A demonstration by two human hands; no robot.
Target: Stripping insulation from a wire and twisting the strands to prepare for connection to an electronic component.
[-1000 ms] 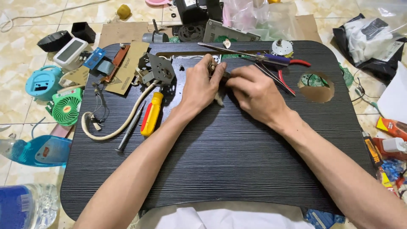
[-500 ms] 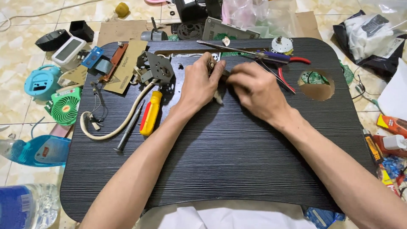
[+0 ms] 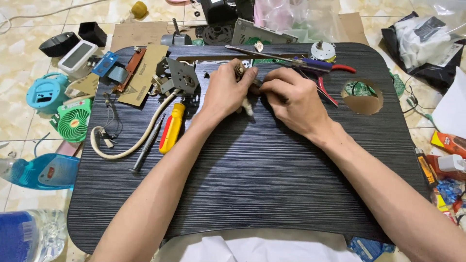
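My left hand (image 3: 227, 91) and my right hand (image 3: 291, 99) meet at the far middle of a black lap table (image 3: 252, 179). Both pinch a small, mostly hidden part (image 3: 246, 107); a pale bit of it pokes out below the left fingers. Beneath the hands lies a shiny metal plate, almost fully covered. A yellow-and-red screwdriver (image 3: 172, 127) lies just left of my left wrist. Red-handled pliers (image 3: 324, 73) lie just beyond my right hand.
A grey metal bracket (image 3: 178, 77) with a cream cable (image 3: 133, 145) and a thin dark screwdriver (image 3: 146, 146) sit on the table's left. A round hole (image 3: 361, 97) is at the right. On the floor: a green mini fan (image 3: 73, 120), a blue gadget (image 3: 44, 93), bottles, bags.
Both hands stay together on the small part, with only slight finger movement. The view has shifted a little.
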